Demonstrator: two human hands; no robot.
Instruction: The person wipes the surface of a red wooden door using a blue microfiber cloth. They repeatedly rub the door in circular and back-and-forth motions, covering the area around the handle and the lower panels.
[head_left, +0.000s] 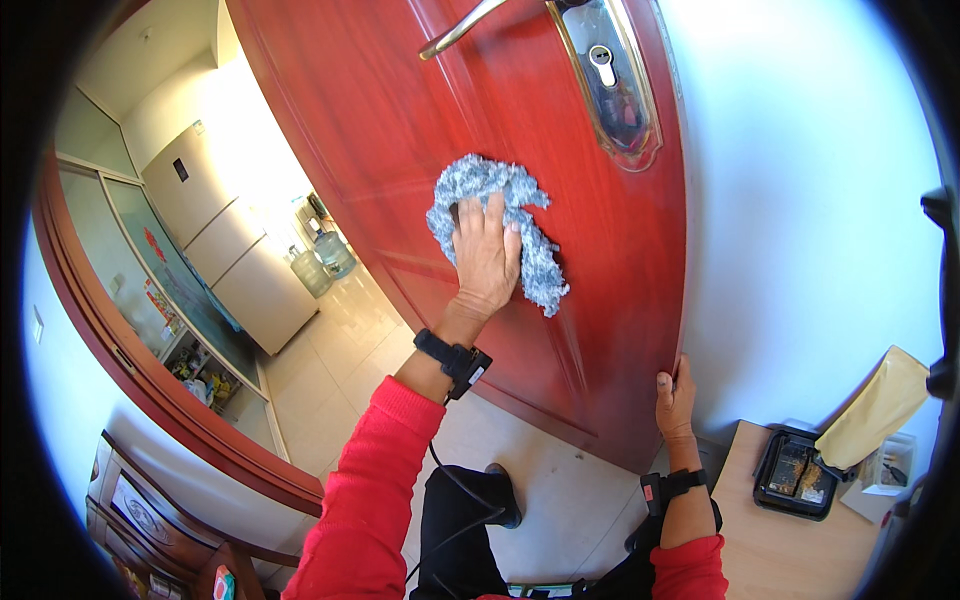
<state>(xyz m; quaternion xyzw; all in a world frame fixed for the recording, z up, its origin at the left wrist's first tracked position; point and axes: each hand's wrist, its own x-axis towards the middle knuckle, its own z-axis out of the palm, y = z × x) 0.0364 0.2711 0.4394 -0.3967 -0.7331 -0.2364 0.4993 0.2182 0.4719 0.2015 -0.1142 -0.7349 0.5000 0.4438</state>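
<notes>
A red wooden door (390, 112) stands ajar before me, tilted across the view. My left hand (484, 251) lies flat on a fluffy blue-grey cloth (544, 266), pressing it against the door panel below the handle. The cloth spreads out around the fingers, with one end hanging down to the right. My right hand (677, 401) grips the free edge of the door low down, thumb on the near face and the other fingers mostly hidden behind. Above are the brass-coloured lever handle (461, 31) and the lock plate (619, 105) with its key cylinder.
A light wooden table (739, 517) at lower right bears a black plastic tray (795, 474) and a clear container (890, 465). At lower left stands a dark carved wooden chair (142, 510). Beyond the doorway are a refrigerator (225, 240) and water bottles (334, 255). A black cable (469, 491) hangs from my left wrist.
</notes>
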